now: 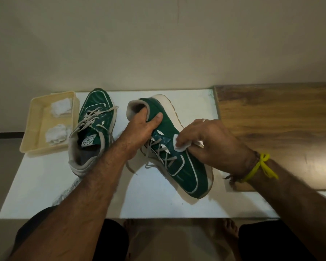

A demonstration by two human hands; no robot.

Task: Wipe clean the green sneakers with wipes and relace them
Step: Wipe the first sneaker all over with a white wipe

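Green sneaker (179,157) sat pinched in your left hand (139,132); your right hand (205,140), pinching the wipe (181,146), risked snagging loose laces (158,155).

both green sneakers (179,147) (94,121) glossy, smooth synthetic upper, matt pale rubber soles, flat woven cloth laces (159,153). wipe (181,145) soft white fibre, matt. tray (29,127) cream plastic, slight sheen. table (149,200) smooth white, matt. board (280,117) wood grain, satin. wrist thread (260,166) yellow yarn.
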